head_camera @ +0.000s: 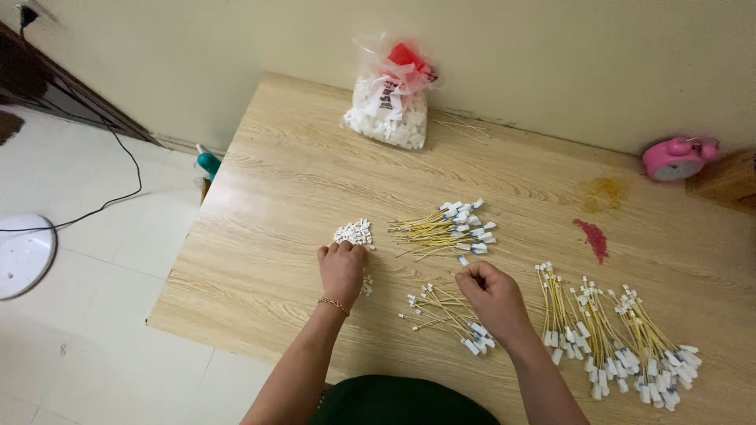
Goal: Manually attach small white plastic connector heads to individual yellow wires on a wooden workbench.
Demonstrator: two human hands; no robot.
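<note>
- On the floor at far left, we noted a white round object (24, 256) with a black cable (118, 157) trailing past it.
- A teal-capped item (208, 163) stood just beside the left edge of the tabletop (268, 236).
- The left hand (341, 270), wearing a thin gold bracelet (334, 304), rested palm down with fingertips touching a small heap of white connectors (353, 232); its grip looked loosely curled, and we could not tell whether it pinched a piece.
- A clear bag of white connectors (389, 110), knotted with red at the top, sat near the wall.
- A bundle of yellow wires with white ends (445, 228) lay beyond the hands; a smaller bundle (445, 315) lay between them.
- The right hand (492, 297) was clenched, knuckles up, at the smaller bundle's edge; what it held was hidden.
- Three further wire bundles (614, 338) fanned out at right.
- A red smear (592, 238), a yellow stain (602, 193) and a pink alarm clock (677, 157) marked the far right.
</note>
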